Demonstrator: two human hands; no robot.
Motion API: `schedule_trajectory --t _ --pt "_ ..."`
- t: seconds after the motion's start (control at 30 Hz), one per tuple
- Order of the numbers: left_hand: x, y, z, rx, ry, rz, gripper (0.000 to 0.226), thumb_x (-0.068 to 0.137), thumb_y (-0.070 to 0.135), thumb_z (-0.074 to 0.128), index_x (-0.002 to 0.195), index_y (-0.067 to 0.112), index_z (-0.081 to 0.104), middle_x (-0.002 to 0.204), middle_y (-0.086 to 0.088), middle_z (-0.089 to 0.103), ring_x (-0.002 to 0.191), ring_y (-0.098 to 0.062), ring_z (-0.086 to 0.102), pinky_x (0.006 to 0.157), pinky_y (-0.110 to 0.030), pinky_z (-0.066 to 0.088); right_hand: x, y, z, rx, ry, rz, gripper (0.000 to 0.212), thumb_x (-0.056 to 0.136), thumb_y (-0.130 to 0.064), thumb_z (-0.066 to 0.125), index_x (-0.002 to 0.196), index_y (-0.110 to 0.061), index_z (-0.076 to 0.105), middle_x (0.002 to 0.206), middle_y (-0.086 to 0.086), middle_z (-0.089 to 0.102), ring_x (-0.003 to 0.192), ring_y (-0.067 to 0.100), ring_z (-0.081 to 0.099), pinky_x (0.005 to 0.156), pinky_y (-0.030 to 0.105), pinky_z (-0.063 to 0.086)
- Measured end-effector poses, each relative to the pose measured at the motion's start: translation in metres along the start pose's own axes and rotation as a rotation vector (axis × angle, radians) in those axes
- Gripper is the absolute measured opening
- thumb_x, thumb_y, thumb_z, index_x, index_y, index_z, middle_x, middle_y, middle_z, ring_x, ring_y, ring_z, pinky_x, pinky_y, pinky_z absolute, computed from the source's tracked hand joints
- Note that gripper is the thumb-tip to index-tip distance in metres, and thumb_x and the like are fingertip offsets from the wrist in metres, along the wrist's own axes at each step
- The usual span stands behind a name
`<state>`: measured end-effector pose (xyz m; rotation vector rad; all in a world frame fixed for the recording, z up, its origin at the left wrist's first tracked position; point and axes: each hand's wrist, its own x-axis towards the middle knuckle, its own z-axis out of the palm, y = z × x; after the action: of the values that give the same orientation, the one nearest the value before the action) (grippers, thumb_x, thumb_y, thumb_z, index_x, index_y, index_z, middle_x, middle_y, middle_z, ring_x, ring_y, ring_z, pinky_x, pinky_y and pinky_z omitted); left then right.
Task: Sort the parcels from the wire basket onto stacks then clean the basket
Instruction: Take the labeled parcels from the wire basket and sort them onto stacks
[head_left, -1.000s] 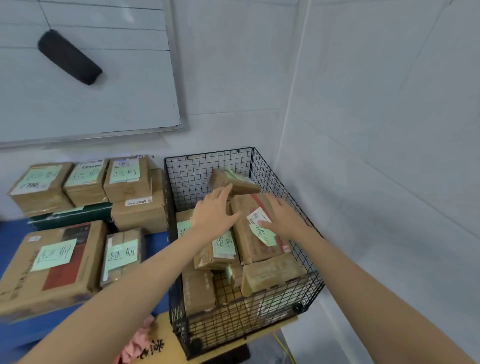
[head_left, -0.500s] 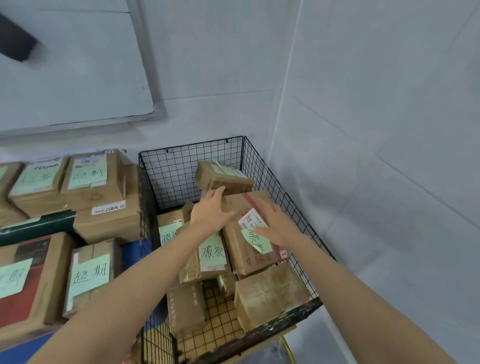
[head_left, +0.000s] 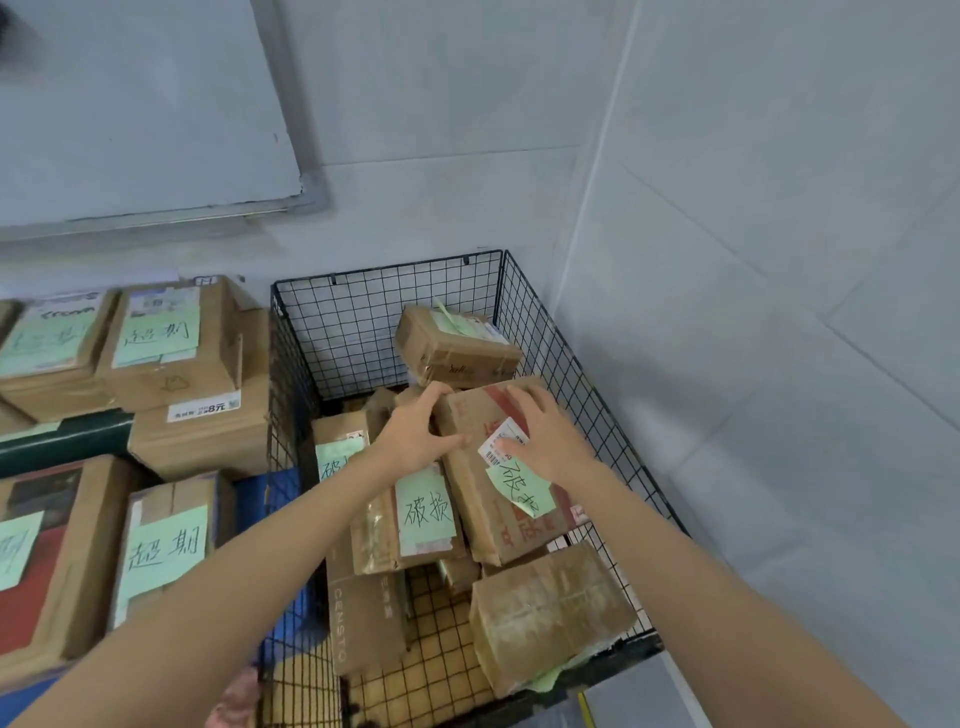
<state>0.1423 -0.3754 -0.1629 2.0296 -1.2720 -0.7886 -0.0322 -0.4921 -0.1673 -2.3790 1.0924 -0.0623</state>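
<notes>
A black wire basket (head_left: 363, 322) stands in the room's corner, holding several brown cardboard parcels. The largest parcel (head_left: 483, 525), with red print, a white label and a green note, lies tilted in the middle. My left hand (head_left: 415, 431) grips its far left corner. My right hand (head_left: 545, 431) lies flat over its top and the white label. A smaller parcel with a green note (head_left: 410, 525) leans beside it on the left. Another small parcel (head_left: 457, 345) sits at the back, and a taped one (head_left: 545, 613) lies at the front right.
Stacks of sorted parcels with green notes (head_left: 166, 358) stand left of the basket, with more boxes (head_left: 161, 551) nearer me on a blue surface. A whiteboard (head_left: 140, 104) hangs above them. White walls close in behind and to the right of the basket.
Both hands have come down onto the big red-printed parcel, the left curling around its corner. The camera has moved closer and turned right, pushing the left stacks toward the frame edge.
</notes>
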Motion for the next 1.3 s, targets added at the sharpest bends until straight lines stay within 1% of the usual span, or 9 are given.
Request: schedule_trajectory --t 0.1,0.27,0.4,0.63,0.83,0.93,1.1,1.2,1.3 --pt "-0.005 -0.005 -0.005 0.009 0.017 -0.022 0.061 0.083 0.033 0.078 0.131 0.023 0.042 0.116 0.003 0.06 0.102 -0.015 0.057 0.071 -0.014 0.041 0.006 -0.002 0.001 -0.024 0.005 -0.045 0.078 0.091 -0.036 0.067 0.154 -0.028 0.022 0.16 -0.008 0.012 0.141 0.027 0.03 0.107 0.045 0.042" --pt "-0.006 -0.005 -0.011 0.053 0.008 -0.04 0.057 0.083 0.031 0.078 0.125 0.023 0.041 0.115 -0.003 0.065 0.099 -0.026 0.065 0.064 -0.017 0.045 0.014 -0.006 0.001 0.038 0.027 -0.013 0.081 0.089 -0.043 0.066 0.154 -0.036 0.018 0.162 -0.003 0.004 0.129 0.031 0.047 0.093 0.05 0.053" --pt "-0.01 -0.003 -0.004 0.046 0.037 -0.035 0.057 0.082 0.024 0.079 0.126 0.023 0.043 0.117 -0.008 0.066 0.103 -0.029 0.066 0.083 -0.034 0.055 0.015 -0.007 0.0 0.139 0.027 0.0 0.084 0.087 -0.042 0.071 0.154 -0.035 0.021 0.159 0.005 0.012 0.134 0.031 0.042 0.106 0.049 0.044" --pt "-0.019 0.0 0.0 -0.042 0.144 -0.064 0.07 0.066 0.023 0.09 0.124 0.024 0.049 0.12 0.002 0.064 0.11 -0.02 0.061 0.094 -0.04 0.052 0.009 -0.012 -0.005 0.183 0.06 0.009 0.081 0.085 -0.036 0.075 0.152 -0.03 0.028 0.154 0.008 0.016 0.139 0.033 0.031 0.111 0.051 0.038" --pt "-0.026 0.017 -0.014 -0.108 0.343 -0.09 0.056 0.067 0.014 0.089 0.113 0.016 0.058 0.113 0.003 0.064 0.093 -0.014 0.059 0.073 -0.016 0.045 0.004 -0.033 -0.021 0.136 0.181 -0.093 0.083 0.086 -0.035 0.074 0.154 -0.03 0.025 0.157 0.01 0.013 0.142 0.033 0.025 0.113 0.053 0.033" --pt "-0.033 0.031 -0.029 -0.136 0.445 -0.045 0.05 0.067 0.014 0.089 0.108 0.016 0.061 0.112 0.001 0.064 0.103 -0.015 0.06 0.085 -0.026 0.05 0.003 -0.05 -0.036 0.108 0.273 -0.184 0.083 0.087 -0.035 0.073 0.154 -0.031 0.024 0.157 0.012 0.015 0.142 0.032 0.026 0.111 0.054 0.038" --pt "-0.051 0.057 -0.06 -0.195 0.582 0.026 0.048 0.07 0.014 0.088 0.105 0.017 0.056 0.109 0.002 0.063 0.098 -0.018 0.063 0.082 -0.035 0.057 -0.002 -0.084 -0.068 0.103 0.402 -0.357 0.082 0.089 -0.033 0.071 0.155 -0.035 0.023 0.157 0.012 0.017 0.143 0.03 0.026 0.111 0.052 0.036" --pt "-0.066 0.071 -0.081 -0.176 0.617 0.085 0.056 0.071 0.015 0.087 0.117 0.015 0.054 0.107 0.006 0.062 0.097 -0.013 0.061 0.075 -0.011 0.047 -0.005 -0.106 -0.09 0.085 0.457 -0.473 0.078 0.089 -0.035 0.071 0.154 -0.033 0.028 0.158 0.009 0.017 0.143 0.029 0.026 0.112 0.048 0.037" --pt "-0.08 0.082 -0.099 -0.186 0.657 0.131 0.057 0.072 0.016 0.086 0.119 0.024 0.054 0.109 0.008 0.062 0.097 -0.009 0.062 0.071 -0.005 0.045 -0.009 -0.128 -0.112 0.046 0.51 -0.595 0.076 0.089 -0.034 0.07 0.154 -0.031 0.03 0.157 0.005 0.019 0.142 0.028 0.027 0.107 0.044 0.041"
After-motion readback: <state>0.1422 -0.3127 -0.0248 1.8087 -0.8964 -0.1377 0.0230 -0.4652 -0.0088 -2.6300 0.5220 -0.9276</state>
